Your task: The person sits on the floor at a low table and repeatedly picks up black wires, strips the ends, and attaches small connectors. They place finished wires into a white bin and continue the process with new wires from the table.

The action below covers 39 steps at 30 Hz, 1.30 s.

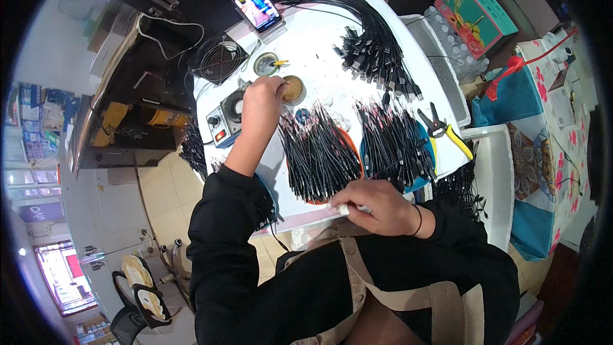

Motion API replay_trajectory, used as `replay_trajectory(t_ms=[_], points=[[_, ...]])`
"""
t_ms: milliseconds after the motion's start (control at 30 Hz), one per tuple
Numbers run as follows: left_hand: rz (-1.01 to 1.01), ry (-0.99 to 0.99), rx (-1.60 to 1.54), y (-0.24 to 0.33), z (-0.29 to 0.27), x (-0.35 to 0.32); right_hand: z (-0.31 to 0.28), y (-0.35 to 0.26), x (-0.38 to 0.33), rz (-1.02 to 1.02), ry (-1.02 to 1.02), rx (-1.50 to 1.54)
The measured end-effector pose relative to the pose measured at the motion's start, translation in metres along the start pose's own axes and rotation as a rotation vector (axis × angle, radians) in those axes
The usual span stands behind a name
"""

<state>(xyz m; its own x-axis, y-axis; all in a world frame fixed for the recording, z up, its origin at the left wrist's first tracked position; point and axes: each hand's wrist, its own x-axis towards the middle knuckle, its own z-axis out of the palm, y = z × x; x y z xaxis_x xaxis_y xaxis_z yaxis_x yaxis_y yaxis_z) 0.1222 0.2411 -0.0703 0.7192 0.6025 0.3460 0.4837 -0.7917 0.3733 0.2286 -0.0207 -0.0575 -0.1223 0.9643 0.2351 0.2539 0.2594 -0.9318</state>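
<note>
My left hand reaches over the white table, its fingers pinched together beside a round tin of brownish material. What the fingertips hold, if anything, is hidden. Close to its wrist stands a small grey control box with a lit red switch. My right hand is closed at the table's near edge, with a small white piece at its fingertips; whether it is held or wrapped on a finger I cannot tell. Just beyond lie black cables with bared reddish ends, on an orange tray.
More black cables fill a blue tray, beside yellow-handled wire strippers. USB cables drape over the far right. A phone and a fan stand at the back. White foam boxes flank the table's right side.
</note>
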Motion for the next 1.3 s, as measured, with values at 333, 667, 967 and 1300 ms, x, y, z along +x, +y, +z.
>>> replay_trajectory(t_ms=[333, 667, 967, 1300], points=[[-0.032, -0.191, 0.228, -0.022, 0.029, 0.016, 0.0, 0.016, 0.01, -0.083, 0.069, 0.045], [-0.01, -0.242, 0.28, -0.022, 0.033, 0.023, 0.001, 0.018, 0.009, -0.093, 0.103, 0.02], [-0.042, -0.068, 0.055, -0.023, -0.048, -0.018, 0.001, 0.006, -0.003, -0.039, 0.051, -0.055], [-0.105, -0.091, 0.289, -0.072, -0.076, -0.051, 0.014, -0.001, -0.006, -0.029, -0.004, -0.065]])
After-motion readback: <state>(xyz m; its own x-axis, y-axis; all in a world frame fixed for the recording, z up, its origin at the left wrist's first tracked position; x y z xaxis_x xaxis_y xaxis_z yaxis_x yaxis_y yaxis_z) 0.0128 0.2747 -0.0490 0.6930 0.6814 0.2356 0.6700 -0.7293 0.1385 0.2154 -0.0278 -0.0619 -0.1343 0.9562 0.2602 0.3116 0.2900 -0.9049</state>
